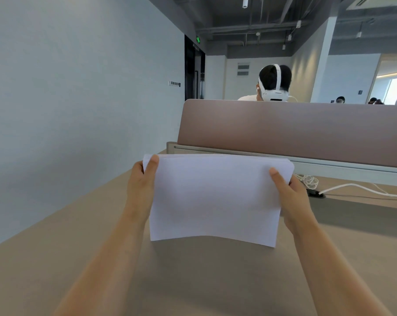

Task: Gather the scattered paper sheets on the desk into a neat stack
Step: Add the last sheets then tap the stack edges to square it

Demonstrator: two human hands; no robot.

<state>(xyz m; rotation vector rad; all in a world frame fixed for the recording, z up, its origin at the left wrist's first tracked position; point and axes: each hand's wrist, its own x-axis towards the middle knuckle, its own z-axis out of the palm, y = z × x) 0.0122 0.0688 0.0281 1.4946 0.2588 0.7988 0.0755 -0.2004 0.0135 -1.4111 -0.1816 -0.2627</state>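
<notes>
The left hand point(141, 179) and right hand point(288, 192) each pinched a short side of the paper stack point(213, 197), thumbs on the near face, fingers hidden behind. The stack stood upright on its bottom edge on the desk point(56, 247), long axis running left to right, before the partition point(307, 128).

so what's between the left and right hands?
Only the paper stack, in the head view: left hand holds its left edge, right hand its right edge.
</notes>
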